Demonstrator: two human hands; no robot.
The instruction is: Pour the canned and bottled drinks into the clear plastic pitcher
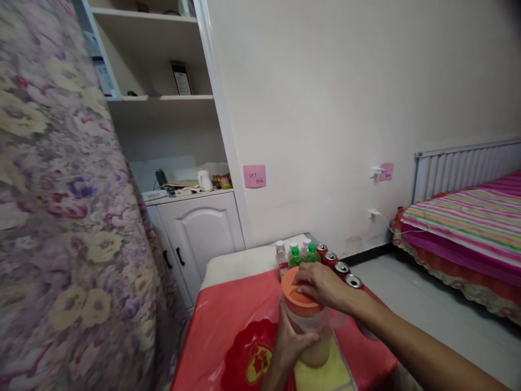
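Note:
A translucent plastic jar (319, 350) with a pale filling stands tilted over a yellow cloth (325, 373) on the red-covered table (228, 296). Its round orange lid (291, 281) sits on top. My left hand (291, 339) is wrapped around the side of the jar, thumb across its front. From above, my right hand (321, 282) rests on the lid with its fingers curled at the lid's middle. Whether those fingertips grip a raised part there is hidden.
Behind the jar stand clear bottles (280, 255), green-capped bottles (311, 253) and several red cans (330, 258). A scalloped red tray (236, 353) lies left of my left hand. A floral curtain (81, 217) hangs left; a bed (468, 222) is at the right.

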